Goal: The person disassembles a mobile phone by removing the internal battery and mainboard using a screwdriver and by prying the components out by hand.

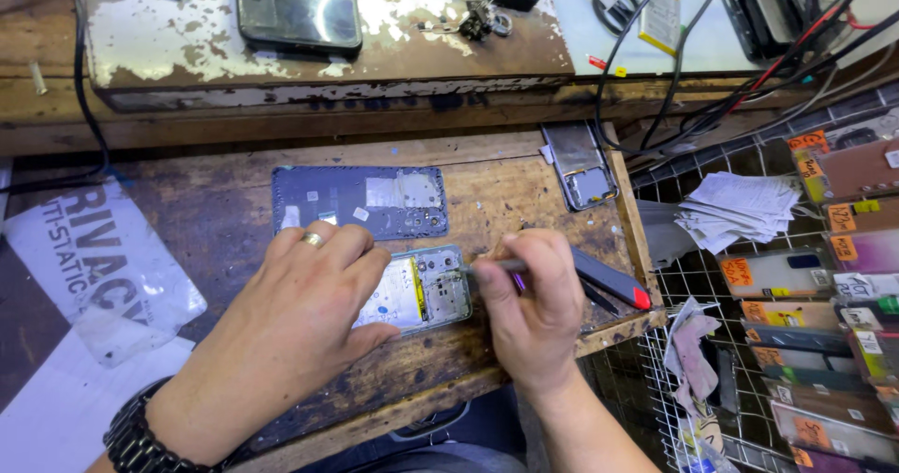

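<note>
Fingers (524, 258) of the right hand (534, 309) grasp a screwdriver (496, 266); left hand (290, 328) presses the opened phone (426, 290) beside orange-labelled cases (815, 290).

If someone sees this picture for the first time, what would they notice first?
First, the two hands at the centre: the left hand presses down on an opened phone while the right hand works on it with a thin tool. Just behind, a blue back cover lies flat on the worn wooden bench.

Scarred wooden workbench (524, 187), raised shelf with peeling white paint (412, 51), wire-mesh rack (674, 407) at right
</note>
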